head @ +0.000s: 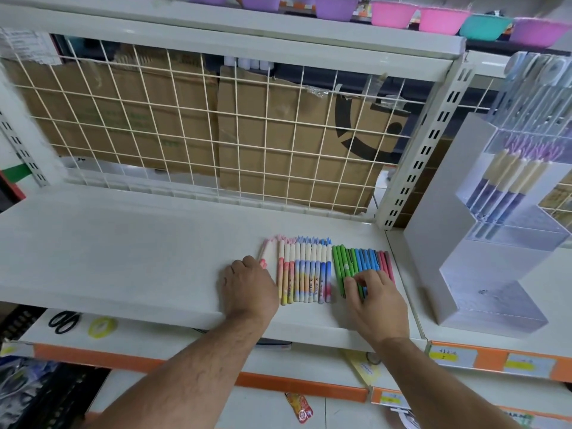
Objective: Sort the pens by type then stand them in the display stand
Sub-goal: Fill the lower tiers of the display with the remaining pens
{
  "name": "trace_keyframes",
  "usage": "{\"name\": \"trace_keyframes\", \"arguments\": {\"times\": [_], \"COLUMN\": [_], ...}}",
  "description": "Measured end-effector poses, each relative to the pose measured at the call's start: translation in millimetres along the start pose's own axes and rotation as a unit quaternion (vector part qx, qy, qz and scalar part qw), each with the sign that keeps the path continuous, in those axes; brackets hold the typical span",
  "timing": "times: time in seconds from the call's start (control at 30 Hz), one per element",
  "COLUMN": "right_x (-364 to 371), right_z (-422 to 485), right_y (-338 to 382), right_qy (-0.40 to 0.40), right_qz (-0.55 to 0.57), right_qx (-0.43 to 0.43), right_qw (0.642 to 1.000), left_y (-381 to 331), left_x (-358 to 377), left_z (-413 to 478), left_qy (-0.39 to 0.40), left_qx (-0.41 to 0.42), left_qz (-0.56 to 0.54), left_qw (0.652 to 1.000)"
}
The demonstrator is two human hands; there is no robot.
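1. Shelf point(123, 243): white, flat. Carries all loose pens, approx. 5 o'clock of view centre.
2. Pastel pens point(309, 274): one row, lying side by side and touching, caps toward 12 o'clock. Bodies white in upper half, printed pink-to-blue in lower half.
3. Slim pens point(356, 261): second row at 3 o'clock of the pastel row, w/ a narrow gap between rows. Colour order L to R: green, blue, red/pink.
4. Pink pens point(268, 250): small bunch at 9 o'clock of the pastel row, slightly tilted off the row's line.
5. L hand point(250, 286): fingers curled, grip closed round the lower end of the pink pens. Fist rests on the shelf.
6. R hand point(376, 301): lies over the lower ends of the slim pens. Fingers bent, tips on green and blue barrels. Grip state: cannot tell whether a pen is pinched or only pressed.
7. Display stand point(448, 227): white, stepped, w/ clear compartments. Stands at 3 o'clock of the pens on the adjoining shelf section, apart from them. An upper compartment holds cream-and-purple pens point(507, 181), upright.
8. Surroundings: wire grid point(216, 134) at 12 o'clock w/ cardboard point(154, 113) behind it. Scissors point(63, 322) and yellow tape roll point(102, 327) on the lower shelf at 8 o'clock. Coloured basins point(393, 13) along the top at 1 o'clock.
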State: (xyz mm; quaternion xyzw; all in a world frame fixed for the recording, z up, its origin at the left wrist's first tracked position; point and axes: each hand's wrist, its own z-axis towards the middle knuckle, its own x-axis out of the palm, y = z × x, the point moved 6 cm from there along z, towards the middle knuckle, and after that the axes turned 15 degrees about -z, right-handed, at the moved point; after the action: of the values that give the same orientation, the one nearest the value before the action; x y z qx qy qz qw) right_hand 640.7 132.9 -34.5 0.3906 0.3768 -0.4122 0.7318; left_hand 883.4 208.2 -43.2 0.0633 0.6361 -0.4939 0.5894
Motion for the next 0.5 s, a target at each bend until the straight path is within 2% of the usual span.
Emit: {"name": "trace_keyframes", "arguments": {"times": [0.27, 0.5], "right_x": [-1.3, -1.7], "right_z": [-0.2, 0.7], "right_y": [1.3, 2.5], "right_qy": [-0.001, 0.002], "right_qz": [-0.002, -0.009], "right_qx": [0.004, 0.007], "right_qw": [1.000, 1.000], "left_y": [-0.3, -1.4], "left_x": [-1.0, -1.4], "left_z": [-0.4, -1.3], "left_qy": [-0.007, 0.009], "left_qx": [-0.015, 0.009], "left_qz": [-0.009, -0.003], "left_qw": [1.000, 1.000]}}
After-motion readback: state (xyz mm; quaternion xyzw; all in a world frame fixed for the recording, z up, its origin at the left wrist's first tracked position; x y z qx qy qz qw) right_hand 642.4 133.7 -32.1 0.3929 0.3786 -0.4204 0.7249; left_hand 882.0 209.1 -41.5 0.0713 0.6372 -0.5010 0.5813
